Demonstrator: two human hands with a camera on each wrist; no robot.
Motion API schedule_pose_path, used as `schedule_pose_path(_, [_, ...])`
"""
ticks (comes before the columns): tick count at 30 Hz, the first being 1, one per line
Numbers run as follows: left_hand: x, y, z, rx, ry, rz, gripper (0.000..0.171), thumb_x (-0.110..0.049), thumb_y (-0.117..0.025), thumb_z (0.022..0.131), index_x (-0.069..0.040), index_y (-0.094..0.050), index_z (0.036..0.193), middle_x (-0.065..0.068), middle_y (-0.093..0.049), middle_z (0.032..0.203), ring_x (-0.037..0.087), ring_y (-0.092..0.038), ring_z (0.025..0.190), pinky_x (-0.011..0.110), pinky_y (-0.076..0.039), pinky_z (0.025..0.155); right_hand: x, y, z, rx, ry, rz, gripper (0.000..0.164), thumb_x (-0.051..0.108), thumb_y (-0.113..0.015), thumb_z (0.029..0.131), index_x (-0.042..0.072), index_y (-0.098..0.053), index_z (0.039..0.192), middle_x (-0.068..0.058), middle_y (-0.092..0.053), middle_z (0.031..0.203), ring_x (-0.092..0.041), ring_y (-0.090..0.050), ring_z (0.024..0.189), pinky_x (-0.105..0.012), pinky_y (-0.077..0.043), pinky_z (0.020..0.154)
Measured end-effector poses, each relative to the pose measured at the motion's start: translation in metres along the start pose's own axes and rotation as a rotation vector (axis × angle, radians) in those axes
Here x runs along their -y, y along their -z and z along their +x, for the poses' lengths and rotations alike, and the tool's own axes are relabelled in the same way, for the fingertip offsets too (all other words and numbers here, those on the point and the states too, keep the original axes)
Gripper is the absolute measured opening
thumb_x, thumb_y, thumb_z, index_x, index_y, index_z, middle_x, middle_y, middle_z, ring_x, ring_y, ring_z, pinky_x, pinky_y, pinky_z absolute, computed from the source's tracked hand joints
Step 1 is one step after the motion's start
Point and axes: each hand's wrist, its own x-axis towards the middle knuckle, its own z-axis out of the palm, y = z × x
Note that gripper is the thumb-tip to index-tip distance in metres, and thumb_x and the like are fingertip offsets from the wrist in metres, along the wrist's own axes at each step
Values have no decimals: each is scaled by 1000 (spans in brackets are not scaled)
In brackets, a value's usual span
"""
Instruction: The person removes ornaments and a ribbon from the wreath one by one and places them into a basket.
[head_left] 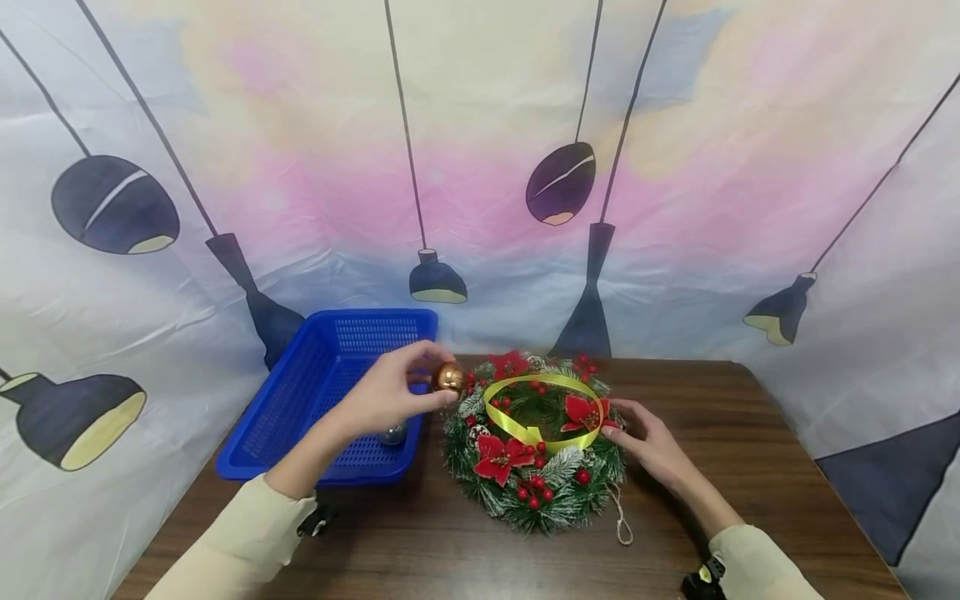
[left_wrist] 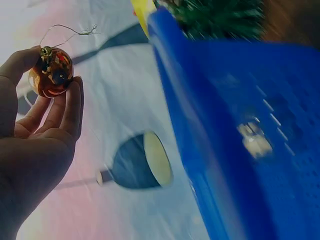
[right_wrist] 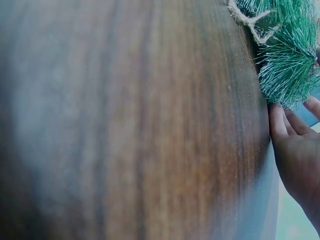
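Note:
In the head view, my left hand (head_left: pixel 397 379) pinches a shiny copper-coloured ball ornament (head_left: pixel 450 377) between thumb and fingertips. It is held just left of the wreath. A thin hanging loop (left_wrist: pixel 65 30) sticks up from the ornament in the left wrist view. My right hand (head_left: pixel 652 442) holds the right edge of a green Christmas wreath (head_left: pixel 491 500), thumb toward the near side; its fingertips are partly hidden by the greenery. On the wreath are red poinsettias (head_left: pixel 501 458), red berries, frosted pine tips and a ring of yellow ribbon (head_left: pixel 517 429).
To the left stands a blue perforated basket (head_left: pixel 258 467), partly behind my left forearm, with a silvery ball (head_left: pixel 393 434) inside. A twine loop (head_left: pixel 624 529) hangs out from the wreath onto the brown wooden table (head_left: pixel 750 467). A printed cloth (head_left: pixel 480 183) hangs behind the table.

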Motion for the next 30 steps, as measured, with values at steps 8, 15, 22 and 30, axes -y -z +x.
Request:
schedule_pose_path(8, [37,26,-25,-82,59,74,41,-29,-86,93,-18,-66,126,4,-71,122,25,-70,113,49,-60,95,2,1,0,0,-4,0,56,29,-71,104,7,-52,152,-24,-55,150,-45,-56,135,-45,-53,101])
schedule_pose_path(15, [61,36,-43,-102,114,108,41,-31,-84,94,-14,-66,127,8,-70,122,30,-70,115,50,-59,96,3,4,-1,3,3,-6,56,29,-70,105,6,-52,152,-24,-56,149,-44,-56,135,-48,-52,103])
schedule_pose_path(22, [81,40,-53,-104,158,125,41,-28,-83,95,-11,-65,128,12,-69,123,36,-69,114,52,-61,92,7,3,-1,0,22,-29,56,29,-69,105,4,-51,152,-25,-56,148,-45,-57,134,-54,-50,105])
schedule_pose_path(30, [104,32,-63,-94,216,185,41,-30,-81,96,-11,-65,128,13,-69,122,37,-69,113,50,-61,88,3,1,-1,1,-4,-12,58,29,-71,104,5,-51,152,-24,-56,149,-43,-57,134,-47,-51,104])
